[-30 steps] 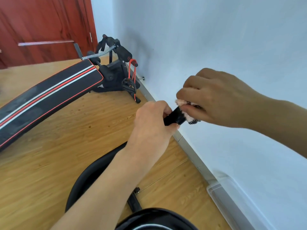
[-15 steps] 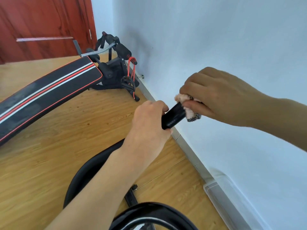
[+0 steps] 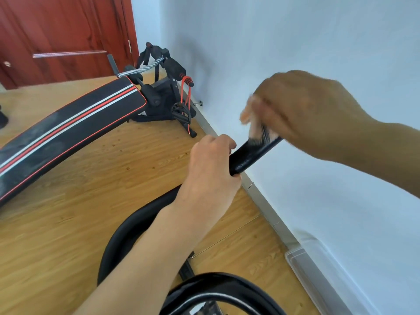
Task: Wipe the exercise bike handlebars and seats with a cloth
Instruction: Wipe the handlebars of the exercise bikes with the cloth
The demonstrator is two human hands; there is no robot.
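Clenched round the near end of the black handlebar (image 3: pixel 251 154), the left hand (image 3: pixel 211 162) sits at the middle of the view, and the bar slants up toward 2 o'clock. The right hand (image 3: pixel 302 112), blurred, grasps a pink cloth (image 3: pixel 247 114) bunched under its fingers and presses it on the bar's far end. At 10 o'clock a black sit-up bench (image 3: pixel 68 130) with red and white stripes lies on the wooden floor (image 3: pixel 113 178), with a red door (image 3: pixel 63 30) behind it at 11. A clear plastic box (image 3: pixel 318 278) stands against the wall (image 3: pixel 295 42) at 5 o'clock.
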